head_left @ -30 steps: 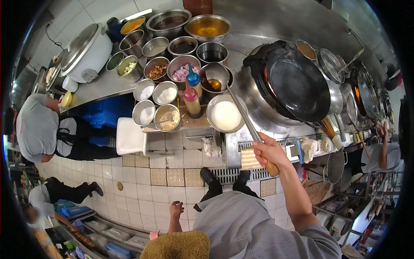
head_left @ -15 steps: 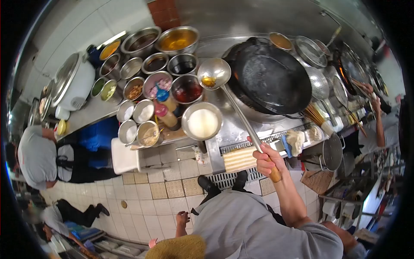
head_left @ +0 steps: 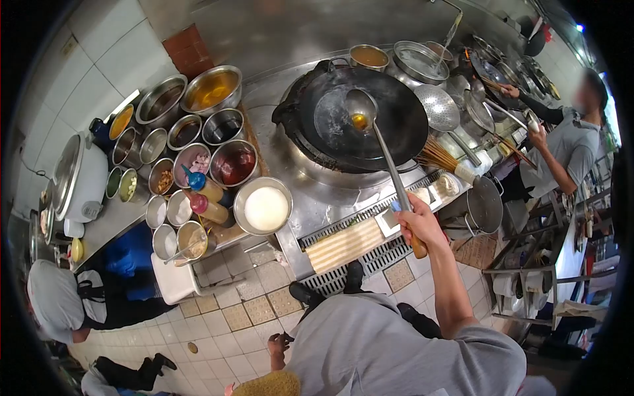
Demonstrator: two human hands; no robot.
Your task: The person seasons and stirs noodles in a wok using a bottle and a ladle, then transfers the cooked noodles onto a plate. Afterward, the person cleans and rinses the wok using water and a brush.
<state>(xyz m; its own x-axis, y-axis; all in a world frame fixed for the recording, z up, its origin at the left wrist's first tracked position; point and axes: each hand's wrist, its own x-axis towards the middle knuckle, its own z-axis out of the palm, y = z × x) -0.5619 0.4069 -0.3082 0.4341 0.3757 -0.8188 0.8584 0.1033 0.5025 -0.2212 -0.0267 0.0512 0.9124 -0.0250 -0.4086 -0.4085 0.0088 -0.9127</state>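
Observation:
My right hand is closed round the wooden handle end of a long metal ladle. The ladle's bowl hangs over a black wok, with a little yellow liquid in it. A faint haze shows over the wok's dark, shiny inside. My left hand hangs low at my side, away from the stove. Its fingers are loosely bent and apart, and I see nothing held in them. Nearest the wok on the left is a metal bowl of white liquid.
Metal bowls of sauces and ingredients and two squeeze bottles crowd the left counter. Right of the wok lie a perforated skimmer and a bamboo brush. A folded striped cloth lies along the front edge. A co-worker stands at the right.
The ladle has moved from left of the wok to above it, still in my right hand. My view has turned, bringing the co-worker at the right further into sight.

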